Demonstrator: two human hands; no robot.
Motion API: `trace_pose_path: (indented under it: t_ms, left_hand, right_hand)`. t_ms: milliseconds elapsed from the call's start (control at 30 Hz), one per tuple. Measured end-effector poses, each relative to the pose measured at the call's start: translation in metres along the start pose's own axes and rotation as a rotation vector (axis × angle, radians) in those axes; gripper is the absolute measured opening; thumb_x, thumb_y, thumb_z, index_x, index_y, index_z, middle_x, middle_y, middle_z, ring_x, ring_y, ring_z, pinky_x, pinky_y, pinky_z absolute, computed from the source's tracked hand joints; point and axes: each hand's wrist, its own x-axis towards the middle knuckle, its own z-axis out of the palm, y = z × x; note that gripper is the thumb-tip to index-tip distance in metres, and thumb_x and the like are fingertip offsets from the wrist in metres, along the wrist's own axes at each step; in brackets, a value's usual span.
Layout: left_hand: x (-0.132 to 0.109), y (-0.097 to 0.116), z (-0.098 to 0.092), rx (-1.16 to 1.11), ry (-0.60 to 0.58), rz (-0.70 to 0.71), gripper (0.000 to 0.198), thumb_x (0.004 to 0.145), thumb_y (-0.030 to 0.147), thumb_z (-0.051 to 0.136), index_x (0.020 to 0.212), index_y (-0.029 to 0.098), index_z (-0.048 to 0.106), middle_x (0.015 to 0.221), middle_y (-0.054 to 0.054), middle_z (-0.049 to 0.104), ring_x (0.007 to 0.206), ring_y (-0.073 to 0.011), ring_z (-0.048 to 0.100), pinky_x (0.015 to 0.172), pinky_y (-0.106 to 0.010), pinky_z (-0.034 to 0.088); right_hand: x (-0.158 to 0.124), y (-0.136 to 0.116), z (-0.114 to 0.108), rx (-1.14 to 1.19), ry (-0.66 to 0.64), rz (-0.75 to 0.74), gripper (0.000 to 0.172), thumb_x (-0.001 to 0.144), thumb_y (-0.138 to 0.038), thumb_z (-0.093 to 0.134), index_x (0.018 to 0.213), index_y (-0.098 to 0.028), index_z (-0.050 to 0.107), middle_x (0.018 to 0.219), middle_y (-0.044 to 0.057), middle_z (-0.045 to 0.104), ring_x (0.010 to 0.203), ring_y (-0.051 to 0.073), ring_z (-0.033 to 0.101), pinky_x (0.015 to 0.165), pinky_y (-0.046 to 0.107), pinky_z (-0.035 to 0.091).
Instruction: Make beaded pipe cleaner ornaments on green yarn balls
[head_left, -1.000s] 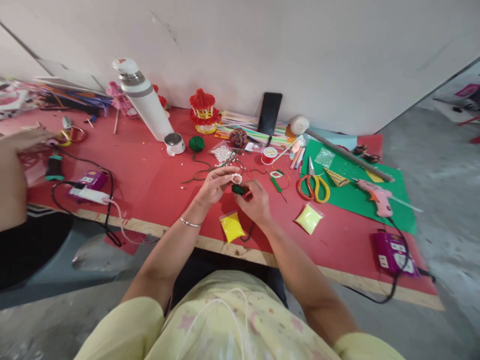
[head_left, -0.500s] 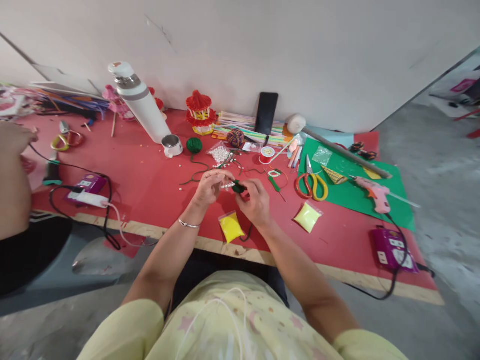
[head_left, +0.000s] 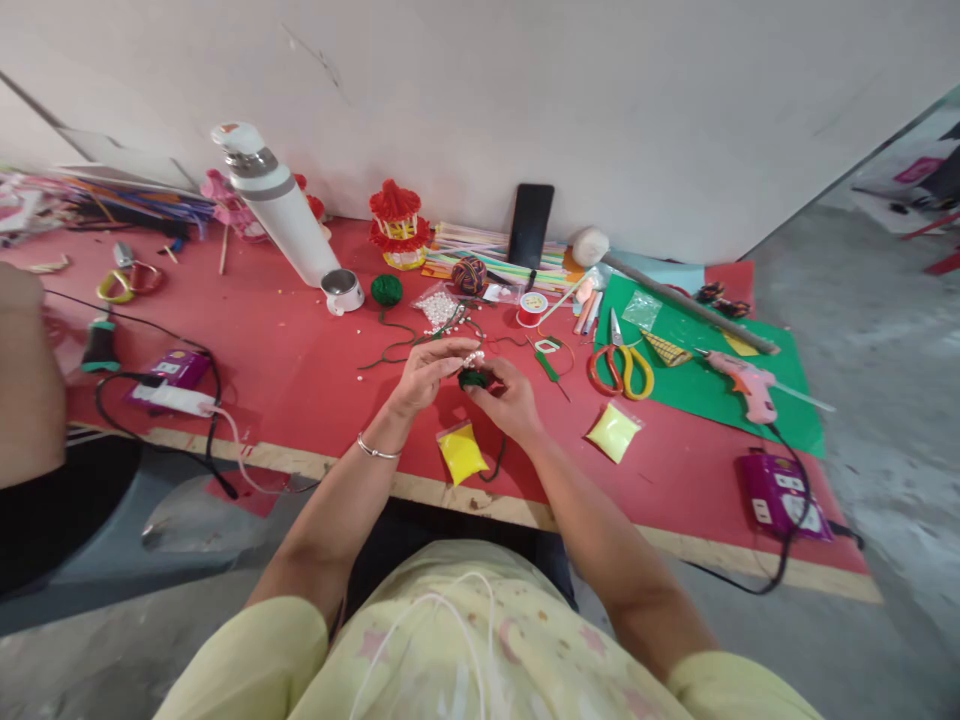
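My left hand (head_left: 427,376) pinches at a short row of white pearl beads (head_left: 473,358), its fingertips meeting the green piece below. That small dark green yarn piece (head_left: 472,380) is gripped by my right hand (head_left: 511,398), thumb and fingers closed on it. The beads lie along its upper edge; whether they are fastened to it I cannot tell. A dark strand (head_left: 498,462) hangs down under my hands, beside a bag of bright yellow material (head_left: 463,453). Beyond my fingers lie a bag of loose pearl beads (head_left: 438,303) and a green yarn ball (head_left: 386,291).
On the right are scissors (head_left: 621,362), a green-handled hook (head_left: 549,366), a pink glue gun (head_left: 750,384) and a purple power box (head_left: 780,492). A white flask (head_left: 277,212) and a metal cup (head_left: 342,291) stand left. Another person's arm (head_left: 28,380) reaches in at far left.
The beads have shifted from beside my left fingers to the top of the green piece, which has turned in my right hand. The other person's arm has drawn back, its hand now out of sight.
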Motion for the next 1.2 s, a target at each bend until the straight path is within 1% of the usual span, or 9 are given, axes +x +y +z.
trace_pose_path:
  t_ms: [100,200,300,433,533,733,900,1033,1200]
  left_hand:
    - [0.002,0.002,-0.001,-0.012,0.011,-0.012,0.039,0.07,0.039,0.082,0.102,0.017,0.083,0.091,-0.01,0.079,0.078,-0.019,0.07,0.071,-0.029,0.053]
    - [0.004,0.001,-0.005,-0.053,0.012,-0.046,0.037,0.073,0.039,0.08,0.102,0.016,0.082,0.088,-0.009,0.078,0.072,-0.016,0.067,0.065,-0.026,0.051]
    - [0.006,-0.004,-0.006,-0.131,0.0,-0.093,0.042,0.074,0.042,0.077,0.108,0.018,0.081,0.093,-0.009,0.078,0.074,-0.0173,0.069,0.066,-0.027,0.053]
    - [0.006,-0.009,-0.002,-0.153,-0.037,-0.146,0.044,0.07,0.038,0.08,0.109,0.018,0.08,0.101,-0.011,0.079,0.086,-0.0216,0.073,0.074,-0.03,0.055]
    - [0.005,-0.009,0.001,-0.165,-0.074,-0.165,0.043,0.07,0.038,0.081,0.108,0.017,0.08,0.1,-0.011,0.079,0.086,-0.0222,0.073,0.076,-0.031,0.055]
    - [0.006,-0.009,0.002,-0.185,-0.076,-0.138,0.04,0.073,0.037,0.081,0.107,0.016,0.08,0.099,-0.009,0.079,0.083,-0.0184,0.071,0.076,-0.028,0.054]
    - [0.008,-0.017,-0.001,-0.081,-0.063,-0.104,0.036,0.077,0.036,0.083,0.107,0.017,0.079,0.099,-0.006,0.077,0.084,-0.0151,0.069,0.077,-0.024,0.052]
    - [0.008,-0.025,0.001,0.048,-0.063,-0.077,0.036,0.073,0.036,0.089,0.102,0.017,0.079,0.096,-0.005,0.077,0.083,-0.0141,0.068,0.078,-0.024,0.052]
    - [0.009,-0.027,0.005,0.075,-0.029,-0.148,0.045,0.068,0.041,0.092,0.102,0.015,0.079,0.092,-0.006,0.078,0.072,-0.0132,0.067,0.065,-0.023,0.052]
  right_hand:
    - [0.003,0.001,0.0,0.262,-0.098,0.169,0.034,0.076,-0.04,0.08,0.105,-0.023,0.074,0.095,0.002,0.075,0.085,0.02,0.069,0.078,0.032,0.056]
    - [0.003,0.0,0.0,0.417,-0.134,0.28,0.039,0.068,-0.042,0.086,0.101,-0.023,0.074,0.09,0.001,0.074,0.075,0.017,0.065,0.066,0.029,0.054]
    - [0.002,-0.002,0.002,0.539,-0.128,0.385,0.041,0.064,-0.042,0.087,0.097,-0.023,0.073,0.084,-0.001,0.072,0.067,0.014,0.061,0.055,0.025,0.049]
    - [0.003,-0.003,0.0,0.611,-0.134,0.498,0.041,0.064,-0.041,0.086,0.099,-0.023,0.071,0.081,-0.002,0.07,0.061,0.012,0.059,0.053,0.024,0.048]
    - [0.004,-0.002,0.0,0.628,-0.162,0.495,0.042,0.066,-0.04,0.086,0.103,-0.024,0.072,0.083,-0.002,0.07,0.063,0.012,0.06,0.053,0.024,0.048]
    - [0.002,-0.002,0.001,0.616,-0.139,0.422,0.037,0.067,-0.039,0.088,0.096,-0.023,0.073,0.081,-0.002,0.069,0.063,0.012,0.058,0.054,0.023,0.047]
    - [0.005,-0.002,0.0,0.576,-0.015,0.355,0.037,0.068,-0.041,0.087,0.099,-0.024,0.074,0.085,-0.002,0.07,0.065,0.012,0.057,0.056,0.024,0.047]
    - [0.009,0.0,-0.001,0.52,0.124,0.347,0.033,0.07,-0.042,0.085,0.093,-0.023,0.071,0.077,-0.004,0.067,0.062,0.011,0.055,0.055,0.024,0.046]
    - [0.011,0.001,-0.005,0.555,0.104,0.396,0.038,0.068,-0.041,0.084,0.098,-0.023,0.07,0.083,-0.003,0.068,0.064,0.013,0.06,0.054,0.025,0.051]
